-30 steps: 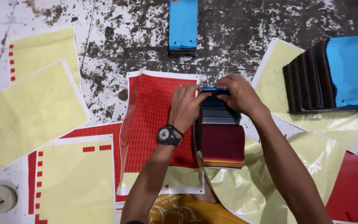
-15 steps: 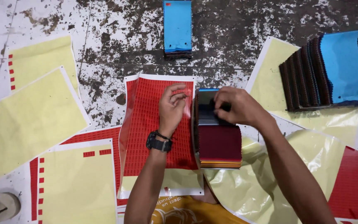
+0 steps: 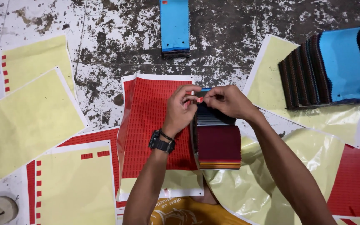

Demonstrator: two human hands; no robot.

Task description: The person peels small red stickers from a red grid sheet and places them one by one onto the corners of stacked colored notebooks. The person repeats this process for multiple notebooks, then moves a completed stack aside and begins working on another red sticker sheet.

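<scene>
Fingers of both hands meet above the far end of the swatch stack point(image 3: 218, 139), seen from the head camera. The left hand point(image 3: 182, 109) and the right hand point(image 3: 226, 101) are each closed in a pinch on one small red sticker point(image 3: 198, 99), held just over the stack's top edge. The stack lies on the floor point(image 3: 117, 37), its dark maroon swatch uppermost at the near end, touching the right edge of the red sticker sheet point(image 3: 153, 125).

Risk, as I judge it: the sticker is tiny and likely tacky, so it could fold on itself or cling to a fingertip, or land crooked if the two pinches pull unevenly. The loose fanned stack could slide if a wrist presses on it.

Room is tight to the left, where the sticker sheet's curled edge rises beside the left wrist. To the right and near, crinkled clear plastic film point(image 3: 296, 175) lies under the right forearm and could catch. Peeled yellow backing sheets point(image 3: 26, 121) cover the floor at left; a second row of swatches point(image 3: 334, 66) sits well apart at far right, and a blue-topped stack point(image 3: 174, 27) lies far ahead.
</scene>
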